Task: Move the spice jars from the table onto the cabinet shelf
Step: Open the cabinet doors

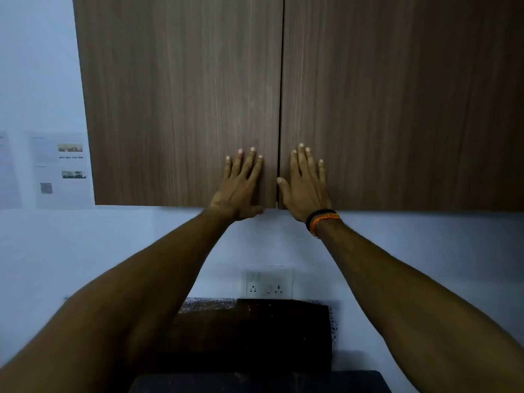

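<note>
Pressing flat against the wall cabinet [283,95], both hands lie with straight, spread fingers on its two closed brown wood-grain doors. The left hand [241,188] rests on the left door [175,103], low down and just beside the narrow gap where the doors meet, its thumb tucked under the door's bottom edge. The right hand [304,188] rests on the right door [397,103], equally low, just on the other side of that gap, thumb angled toward it. The hands are near each other but apart, and neither grips anything. A black and orange band [321,221] circles the right wrist.

With the doors closed, the shelf inside is hidden, and no spice jars show anywhere in view, so I cannot tell where they are.

Below the cabinet runs a pale wall [113,245] with a white socket plate [266,283] between the forearms. Under it lies a dark slab surface [249,336]. Far left, blurred printed sheets [61,170] hang on the wall.
</note>
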The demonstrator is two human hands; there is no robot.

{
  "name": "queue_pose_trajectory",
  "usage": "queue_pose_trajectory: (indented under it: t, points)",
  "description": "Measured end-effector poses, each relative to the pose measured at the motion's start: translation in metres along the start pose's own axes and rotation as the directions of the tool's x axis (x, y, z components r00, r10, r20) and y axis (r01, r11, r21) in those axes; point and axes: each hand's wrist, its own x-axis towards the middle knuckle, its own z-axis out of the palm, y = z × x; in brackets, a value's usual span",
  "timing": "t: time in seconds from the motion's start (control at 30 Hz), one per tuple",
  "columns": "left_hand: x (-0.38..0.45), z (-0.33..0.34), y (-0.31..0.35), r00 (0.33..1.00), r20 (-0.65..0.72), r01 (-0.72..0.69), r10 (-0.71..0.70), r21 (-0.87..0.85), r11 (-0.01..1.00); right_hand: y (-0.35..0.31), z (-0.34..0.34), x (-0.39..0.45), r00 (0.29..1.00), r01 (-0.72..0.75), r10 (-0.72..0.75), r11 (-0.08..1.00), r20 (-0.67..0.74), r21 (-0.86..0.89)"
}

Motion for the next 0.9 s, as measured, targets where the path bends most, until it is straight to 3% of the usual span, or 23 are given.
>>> queue_pose_trajectory:
  t: [0.33, 0.6, 0.83, 0.9]
  points:
    - [0.011, 0.025, 0.005, 0.998, -0.025, 0.054, -0.051, 0.143, 0.988, 0.012, 0.011, 0.001, 0.998, 0.053, -0.053, 0.999, -0.014, -0.007]
    - [0.009, 0.027, -0.005, 0.999, -0.045, 0.021, -0.008, 0.295, 0.955, 0.015, 0.012, 0.001, 0.995, 0.083, -0.081, 0.996, -0.06, 0.033]
    - [-0.007, 0.009, -0.001, 0.99, -0.112, -0.05, 0.089, 0.311, 0.949, -0.001, -0.013, 0.017, 0.957, 0.212, -0.146, 0.942, -0.252, 0.259]
    - [-0.017, 0.001, 0.001, 0.985, -0.139, -0.053, 0.101, 0.31, 0.949, -0.015, -0.025, 0.029, 0.964, 0.165, -0.05, 0.883, -0.263, 0.439]
